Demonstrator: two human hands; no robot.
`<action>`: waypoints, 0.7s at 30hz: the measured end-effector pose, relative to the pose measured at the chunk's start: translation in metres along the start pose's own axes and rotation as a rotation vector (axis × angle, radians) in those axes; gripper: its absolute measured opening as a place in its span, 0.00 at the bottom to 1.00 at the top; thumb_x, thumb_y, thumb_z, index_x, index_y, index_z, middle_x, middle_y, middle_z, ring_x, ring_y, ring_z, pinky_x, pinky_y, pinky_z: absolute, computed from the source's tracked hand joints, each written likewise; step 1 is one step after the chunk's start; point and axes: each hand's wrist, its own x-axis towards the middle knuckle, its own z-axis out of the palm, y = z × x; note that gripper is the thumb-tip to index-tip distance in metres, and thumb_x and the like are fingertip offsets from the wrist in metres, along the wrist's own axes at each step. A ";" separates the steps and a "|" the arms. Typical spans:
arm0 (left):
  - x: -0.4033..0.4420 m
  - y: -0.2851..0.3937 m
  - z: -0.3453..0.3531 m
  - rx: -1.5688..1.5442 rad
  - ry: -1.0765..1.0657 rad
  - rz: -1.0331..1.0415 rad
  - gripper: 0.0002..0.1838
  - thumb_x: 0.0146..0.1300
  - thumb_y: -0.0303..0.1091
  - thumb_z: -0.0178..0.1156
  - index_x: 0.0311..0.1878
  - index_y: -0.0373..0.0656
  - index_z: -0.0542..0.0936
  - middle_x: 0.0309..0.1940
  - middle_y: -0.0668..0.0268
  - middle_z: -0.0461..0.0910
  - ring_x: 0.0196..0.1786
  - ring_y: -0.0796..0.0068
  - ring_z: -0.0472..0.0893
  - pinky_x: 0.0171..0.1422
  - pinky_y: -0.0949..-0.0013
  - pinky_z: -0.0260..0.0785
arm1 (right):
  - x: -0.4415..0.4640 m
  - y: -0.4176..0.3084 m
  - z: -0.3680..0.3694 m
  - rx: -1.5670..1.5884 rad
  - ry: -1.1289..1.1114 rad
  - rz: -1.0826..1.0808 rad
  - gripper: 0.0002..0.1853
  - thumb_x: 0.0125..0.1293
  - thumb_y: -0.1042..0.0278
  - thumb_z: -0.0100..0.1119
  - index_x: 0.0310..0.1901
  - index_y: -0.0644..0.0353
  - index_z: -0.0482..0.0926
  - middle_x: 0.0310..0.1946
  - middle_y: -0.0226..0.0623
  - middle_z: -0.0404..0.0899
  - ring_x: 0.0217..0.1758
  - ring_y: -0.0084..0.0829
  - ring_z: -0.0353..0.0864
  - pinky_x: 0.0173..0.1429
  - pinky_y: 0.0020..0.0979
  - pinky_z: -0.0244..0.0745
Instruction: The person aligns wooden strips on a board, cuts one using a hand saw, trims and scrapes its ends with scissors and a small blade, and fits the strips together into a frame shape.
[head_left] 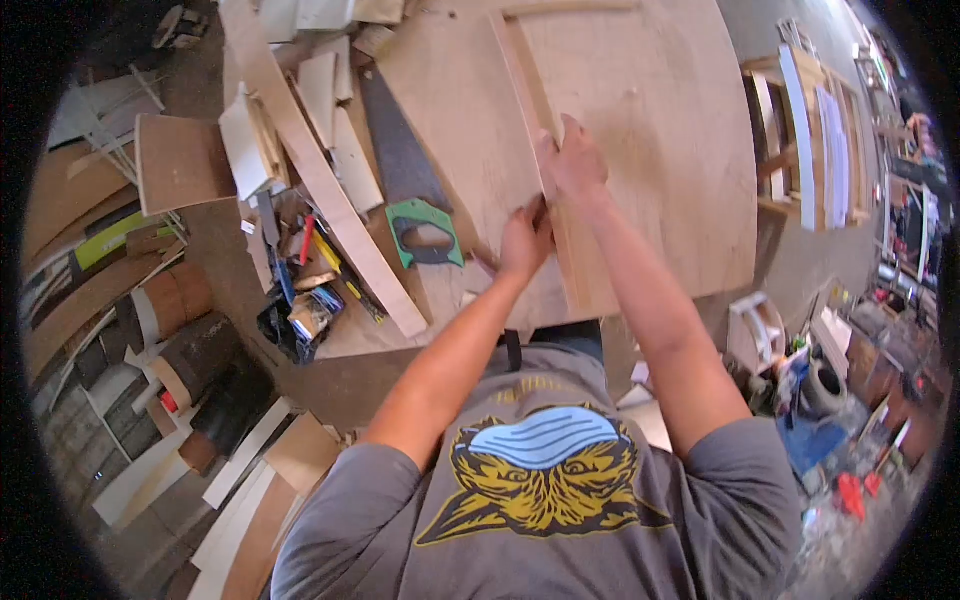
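Note:
A long narrow wooden strip (522, 80) stands along a large plywood sheet (680, 200) on the work table, with a shorter strip (570, 7) across its far end. My left hand (527, 238) is at the strip's left side, fingers curled against it; whether it holds anything small is hidden. My right hand (575, 165) lies over the strip from the right, a little farther up, with its thumb and fingers about the wood. A saw with a green handle (425, 235) lies left of my hands.
Left of the saw are a long board (325, 185), wood offcuts (318, 95), a red-handled tool (307, 240) and a black bag (285, 325). A wooden frame (810, 140) stands beyond the table's right edge. Boards (250, 480) and clutter cover the floor.

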 end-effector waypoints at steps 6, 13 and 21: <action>0.003 0.015 -0.002 0.128 0.024 -0.027 0.23 0.69 0.41 0.68 0.59 0.33 0.83 0.32 0.47 0.83 0.35 0.46 0.82 0.43 0.50 0.74 | -0.108 0.092 -0.013 0.028 -0.227 -0.023 0.20 0.70 0.50 0.65 0.46 0.62 0.84 0.35 0.49 0.87 0.43 0.50 0.89 0.48 0.50 0.82; 0.002 0.010 -0.002 0.125 -0.014 -0.120 0.28 0.67 0.45 0.71 0.63 0.33 0.83 0.32 0.50 0.84 0.35 0.53 0.83 0.43 0.55 0.75 | -0.205 0.118 -0.003 0.173 -0.372 -0.011 0.17 0.60 0.58 0.76 0.40 0.63 0.82 0.31 0.50 0.87 0.38 0.50 0.90 0.41 0.46 0.82; 0.006 0.021 -0.006 0.155 -0.076 -0.171 0.29 0.67 0.46 0.71 0.64 0.36 0.83 0.32 0.51 0.85 0.35 0.56 0.84 0.44 0.58 0.75 | -0.211 0.114 0.008 0.147 -0.297 0.030 0.16 0.59 0.61 0.74 0.40 0.64 0.80 0.31 0.55 0.86 0.39 0.55 0.89 0.42 0.49 0.82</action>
